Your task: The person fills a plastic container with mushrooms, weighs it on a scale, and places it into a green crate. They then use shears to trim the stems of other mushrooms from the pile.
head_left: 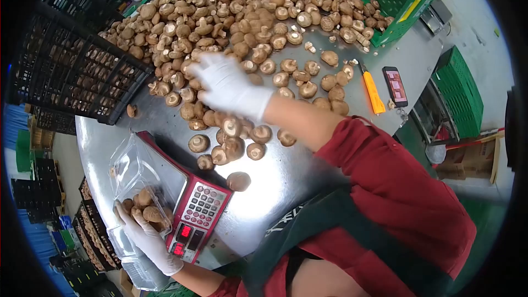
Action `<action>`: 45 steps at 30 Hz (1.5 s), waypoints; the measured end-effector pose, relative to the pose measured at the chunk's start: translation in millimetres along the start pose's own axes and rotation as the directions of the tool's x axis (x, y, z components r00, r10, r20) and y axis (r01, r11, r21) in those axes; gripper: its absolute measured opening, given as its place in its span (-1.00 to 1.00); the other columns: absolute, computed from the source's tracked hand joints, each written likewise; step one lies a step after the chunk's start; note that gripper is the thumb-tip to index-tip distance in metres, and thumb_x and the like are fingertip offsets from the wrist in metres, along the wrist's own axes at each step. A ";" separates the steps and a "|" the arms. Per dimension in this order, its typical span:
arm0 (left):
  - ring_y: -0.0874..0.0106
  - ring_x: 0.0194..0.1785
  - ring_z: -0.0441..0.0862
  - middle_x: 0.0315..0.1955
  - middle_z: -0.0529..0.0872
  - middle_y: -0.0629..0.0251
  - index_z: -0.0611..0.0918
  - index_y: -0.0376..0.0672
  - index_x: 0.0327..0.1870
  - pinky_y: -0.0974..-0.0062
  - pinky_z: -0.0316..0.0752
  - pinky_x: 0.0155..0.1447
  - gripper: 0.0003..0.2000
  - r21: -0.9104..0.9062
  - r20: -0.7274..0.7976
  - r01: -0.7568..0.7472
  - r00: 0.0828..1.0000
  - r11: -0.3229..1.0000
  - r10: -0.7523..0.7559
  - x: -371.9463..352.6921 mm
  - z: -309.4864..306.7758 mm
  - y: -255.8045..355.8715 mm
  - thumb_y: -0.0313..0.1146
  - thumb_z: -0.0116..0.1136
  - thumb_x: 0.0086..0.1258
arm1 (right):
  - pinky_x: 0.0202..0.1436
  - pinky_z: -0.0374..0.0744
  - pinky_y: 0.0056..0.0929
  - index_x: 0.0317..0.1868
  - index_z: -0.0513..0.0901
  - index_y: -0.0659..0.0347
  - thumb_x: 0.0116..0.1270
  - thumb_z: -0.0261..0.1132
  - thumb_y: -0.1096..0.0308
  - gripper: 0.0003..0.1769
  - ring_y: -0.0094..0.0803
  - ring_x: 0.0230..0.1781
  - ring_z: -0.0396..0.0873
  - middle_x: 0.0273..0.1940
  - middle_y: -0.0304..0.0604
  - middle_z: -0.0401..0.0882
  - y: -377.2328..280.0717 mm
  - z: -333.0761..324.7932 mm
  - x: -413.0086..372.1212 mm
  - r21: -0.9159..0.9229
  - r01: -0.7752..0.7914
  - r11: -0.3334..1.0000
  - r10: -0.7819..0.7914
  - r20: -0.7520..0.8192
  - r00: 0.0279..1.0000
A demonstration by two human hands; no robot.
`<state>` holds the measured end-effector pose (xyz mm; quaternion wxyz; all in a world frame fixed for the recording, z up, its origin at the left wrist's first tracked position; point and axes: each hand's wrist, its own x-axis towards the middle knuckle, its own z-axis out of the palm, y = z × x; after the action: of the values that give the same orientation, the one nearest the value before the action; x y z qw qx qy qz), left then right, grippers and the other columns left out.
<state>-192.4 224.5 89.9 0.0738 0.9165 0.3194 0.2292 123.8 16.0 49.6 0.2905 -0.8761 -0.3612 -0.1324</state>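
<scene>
Head view, surface: a metal surface (286, 179), glossy under strong glare, with a heap of mushrooms (231, 14) thinning towards the person.
Right hand: the gloved right hand (228, 85) is over the near edge of the heap; motion blur hides its fingertips, so whether the grip is closed, or has hold of any mushroom, cannot be told.
Left hand: the gloved left hand (146, 237) is at the near side of the clear container (132, 168), fingers partly bent against it; how firmly it grips cannot be told.
Container: on the red scale (208, 203), several mushrooms inside.
Weighing risk: hand pressure on the plastic could falsify the reading (the red digits are too small to read surely).
Tipping risk: the thin plastic looks light; an uneven load or a tug could tilt it and spill the contents.
Rolling risk: a lone mushroom (238, 181) lies just beside the scale; a brushing sleeve could send it off.
Cutter: the yellow cutter (373, 93) lies near the phone (395, 86), its tip towards loose mushrooms; a careless reach there could nick a glove.
</scene>
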 end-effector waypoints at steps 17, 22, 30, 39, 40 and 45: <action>-0.03 0.35 0.37 0.25 0.47 -0.04 0.46 -0.19 0.28 -0.04 0.10 0.50 -0.51 -0.189 0.218 -0.584 0.759 0.790 0.613 15.3 147.0 221.9 -0.31 0.19 0.31 | 0.33 0.47 -0.10 0.38 0.33 0.33 0.62 -0.12 0.08 -0.45 -0.06 0.20 0.55 0.25 0.06 0.52 151.0 -54.5 -73.6 0.718 -0.580 -0.384 -0.129 0.580 0.804; -0.04 0.34 0.37 0.25 0.48 -0.06 0.49 -0.22 0.25 0.06 0.21 0.45 -0.52 -0.340 0.171 -0.484 0.811 0.806 0.559 -7.3 150.7 215.0 -0.44 0.21 0.26 | 0.10 0.60 -0.20 0.34 0.39 0.26 0.60 -0.13 0.02 -0.44 -0.12 0.05 0.63 0.14 0.02 0.60 165.8 -62.7 -96.3 0.712 -0.582 -0.392 -0.124 0.586 0.801; -0.06 0.38 0.34 0.34 0.38 -0.02 0.49 -0.12 0.32 -0.01 0.21 0.46 -0.45 -0.475 0.372 -0.623 0.497 0.621 0.784 -98.5 144.5 231.3 -0.36 0.27 0.25 | -0.12 0.65 -0.32 0.35 0.41 0.25 0.59 -0.03 0.02 -0.46 -0.36 -0.16 0.63 0.00 -0.14 0.64 157.2 -59.5 -112.7 0.793 -0.496 -0.355 0.150 0.571 0.807; 0.06 0.11 0.61 0.09 0.59 -0.04 0.63 -0.22 0.11 0.25 0.51 0.23 -0.54 -0.644 0.129 -0.422 0.762 0.638 0.635 -71.3 142.1 221.4 -0.73 0.08 0.14 | 0.26 0.51 -0.45 0.27 0.55 0.28 0.40 0.12 0.48 -0.57 -0.36 0.17 0.58 0.06 -0.08 0.66 157.9 -219.6 -221.7 0.465 -0.754 0.465 0.189 0.779 0.597; 0.08 0.08 0.63 -0.01 0.64 0.02 0.65 -0.23 0.04 0.27 0.53 0.18 -0.58 -0.661 0.081 -0.425 0.779 0.619 0.622 -57.1 142.8 225.9 -0.72 0.06 0.12 | 0.25 0.53 -0.42 0.25 0.57 0.28 0.33 0.17 0.54 -0.55 -0.35 0.18 0.59 0.03 -0.04 0.68 154.1 -242.0 -234.5 0.321 -0.787 0.526 0.197 0.855 0.480; 0.14 -0.05 0.66 -0.08 0.68 0.19 0.65 -0.12 0.00 0.27 0.58 -0.01 -0.74 -0.362 0.143 -0.558 0.758 0.746 0.636 25.4 182.9 279.7 -0.52 0.17 0.28 | 0.20 0.55 -0.33 0.23 0.58 0.25 0.21 0.34 0.50 -0.48 -0.24 0.07 0.64 0.07 -0.01 0.67 147.0 -275.4 -290.5 0.153 -0.694 0.704 0.389 0.734 0.556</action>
<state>64.9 22.6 16.4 0.1737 0.9698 -0.0443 0.1653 17.6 -395.9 79.7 0.3557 -0.8459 -0.1615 0.3631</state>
